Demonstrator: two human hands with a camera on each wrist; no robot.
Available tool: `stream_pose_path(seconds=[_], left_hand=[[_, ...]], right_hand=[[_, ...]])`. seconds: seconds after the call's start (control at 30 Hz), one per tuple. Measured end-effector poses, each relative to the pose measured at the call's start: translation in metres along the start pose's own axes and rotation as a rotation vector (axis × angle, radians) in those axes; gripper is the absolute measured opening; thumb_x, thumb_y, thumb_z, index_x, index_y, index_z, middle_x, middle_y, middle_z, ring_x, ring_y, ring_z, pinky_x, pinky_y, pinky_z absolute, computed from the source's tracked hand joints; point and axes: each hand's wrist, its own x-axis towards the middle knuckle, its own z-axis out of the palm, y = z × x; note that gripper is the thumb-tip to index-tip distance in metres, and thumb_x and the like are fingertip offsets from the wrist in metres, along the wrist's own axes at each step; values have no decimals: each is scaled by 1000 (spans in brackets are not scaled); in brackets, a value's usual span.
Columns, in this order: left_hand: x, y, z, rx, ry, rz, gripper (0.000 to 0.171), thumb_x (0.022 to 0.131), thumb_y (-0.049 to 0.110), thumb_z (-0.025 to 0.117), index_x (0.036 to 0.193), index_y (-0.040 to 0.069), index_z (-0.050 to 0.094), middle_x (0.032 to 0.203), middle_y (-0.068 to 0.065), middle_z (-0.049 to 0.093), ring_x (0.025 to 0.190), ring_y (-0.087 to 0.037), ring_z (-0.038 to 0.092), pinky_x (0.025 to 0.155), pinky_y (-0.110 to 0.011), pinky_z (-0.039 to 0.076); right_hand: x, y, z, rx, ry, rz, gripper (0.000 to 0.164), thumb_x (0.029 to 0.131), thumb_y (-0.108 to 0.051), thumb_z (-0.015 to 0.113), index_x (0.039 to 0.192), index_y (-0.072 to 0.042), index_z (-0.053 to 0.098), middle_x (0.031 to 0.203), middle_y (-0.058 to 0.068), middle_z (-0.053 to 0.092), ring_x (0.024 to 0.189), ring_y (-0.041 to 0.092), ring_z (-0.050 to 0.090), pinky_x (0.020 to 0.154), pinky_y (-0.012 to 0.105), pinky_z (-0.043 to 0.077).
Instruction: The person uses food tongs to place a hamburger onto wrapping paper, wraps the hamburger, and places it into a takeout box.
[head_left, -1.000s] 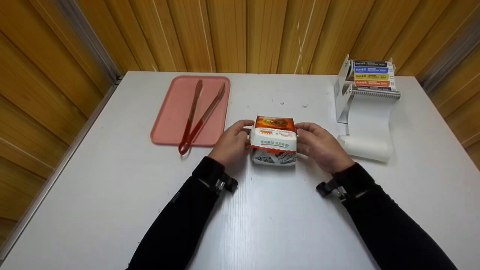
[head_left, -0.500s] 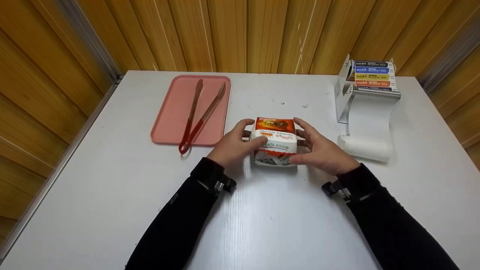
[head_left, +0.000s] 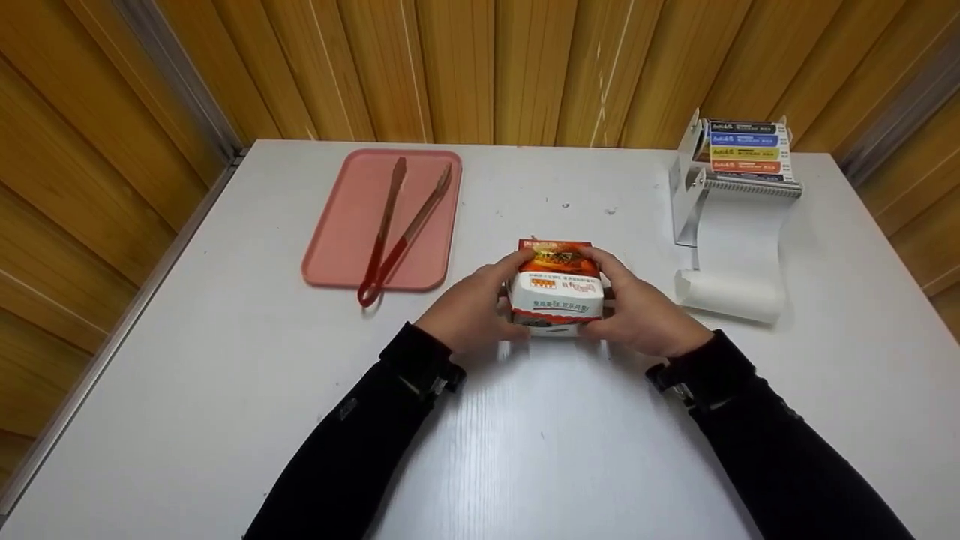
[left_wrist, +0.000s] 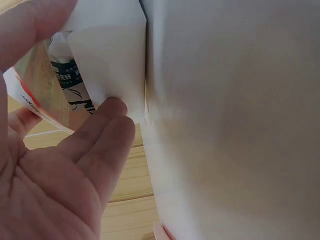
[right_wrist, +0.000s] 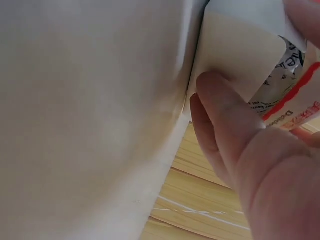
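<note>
A small burger box (head_left: 566,292), white with an orange burger picture and a red wavy edge, rests on the white table between both hands. My left hand (head_left: 472,311) holds its left side, thumb at the lower front and index finger on the top edge. My right hand (head_left: 649,315) grips the opposite side the same way. In the left wrist view, two fingertips (left_wrist: 112,107) press the box's plain white side panel (left_wrist: 105,60); printed wrapping shows through a gap beside it. The right wrist view shows a fingertip (right_wrist: 212,85) against the other side panel (right_wrist: 240,50).
A pink tray (head_left: 337,240) lies at the back left, with red-handled tongs (head_left: 386,247) across it, handle end over the near edge. At the back right stands a label dispenser (head_left: 686,187) with several coloured rolls and a white paper strip (head_left: 739,232) hanging down.
Both thumbs have come round to the box's lower front and the index fingers onto its top edge. The box has shifted slightly right and nearer; less patterned wrapping shows below the red edge.
</note>
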Motion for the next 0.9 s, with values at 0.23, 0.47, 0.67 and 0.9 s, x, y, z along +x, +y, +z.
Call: stream_pose_path(seconds=[0.23,0.47,0.67,0.9], left_hand=[[1,-1,2,-5,45,-8,102,83,20,90,164,41,32,137,-1,61,106,-14,65,93,-33,57],[1,-1,3,-34,66,19,96,85,15,88,163,32,36,129,-2,64,92,-13,68,82,-27,57],[0,1,5,-50,87,-1,96,84,13,89,163,31,37,129,-2,65,95,-16,64,81,-27,56],[1,6,7,-20,99,-39,98,83,16,90,164,28,35,151,-7,57,129,-20,56,109,-39,50]], right_hand=[[0,-4,5,-110,52,-11,111,85,-6,81,168,-32,13,161,14,42,126,36,62,103,48,53],[-1,-5,8,-206,89,-12,108,87,-9,81,168,-31,13,152,17,54,113,29,64,98,42,51],[-1,-6,10,-212,87,-3,111,85,-9,83,169,-29,13,142,19,61,106,27,67,94,40,53],[0,-7,12,-240,112,-42,112,86,-14,86,170,-23,12,158,18,50,130,32,59,112,52,47]])
